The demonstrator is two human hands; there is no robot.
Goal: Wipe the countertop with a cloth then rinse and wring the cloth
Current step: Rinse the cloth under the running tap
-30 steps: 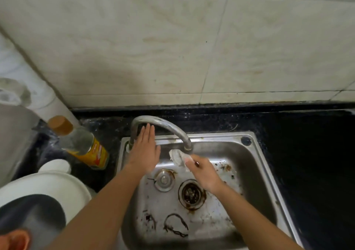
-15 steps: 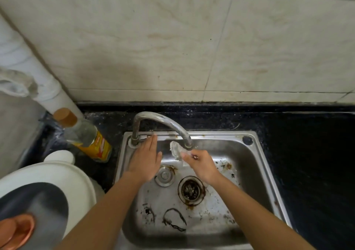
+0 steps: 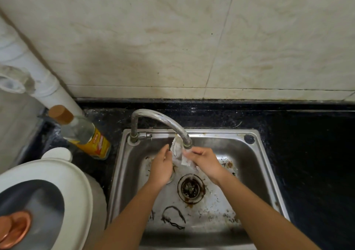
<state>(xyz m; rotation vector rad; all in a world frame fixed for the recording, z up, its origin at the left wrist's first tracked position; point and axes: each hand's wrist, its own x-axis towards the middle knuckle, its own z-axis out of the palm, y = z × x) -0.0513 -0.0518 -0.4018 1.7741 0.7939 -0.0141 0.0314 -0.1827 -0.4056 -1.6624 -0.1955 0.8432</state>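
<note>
A small whitish cloth (image 3: 177,150) hangs under the spout of the curved metal tap (image 3: 163,121), over the steel sink (image 3: 255,165). My left hand (image 3: 161,165) pinches the cloth's left edge and my right hand (image 3: 205,161) grips its lower right part. Both hands sit close together above the sink bottom. A thin run of water falls from the cloth toward the drain (image 3: 191,188). The black countertop (image 3: 307,153) surrounds the sink.
A bottle (image 3: 82,132) with a brown cap and yellow label stands left of the sink. A white appliance lid (image 3: 63,174) with a copper knob fills the lower left. A white pipe (image 3: 34,71) runs down the tiled wall. Dark debris lies on the sink bottom.
My left hand has left the tap base and moved right to take hold of the cloth. My right hand stays under the spout with the cloth. Water now trickles down.
</note>
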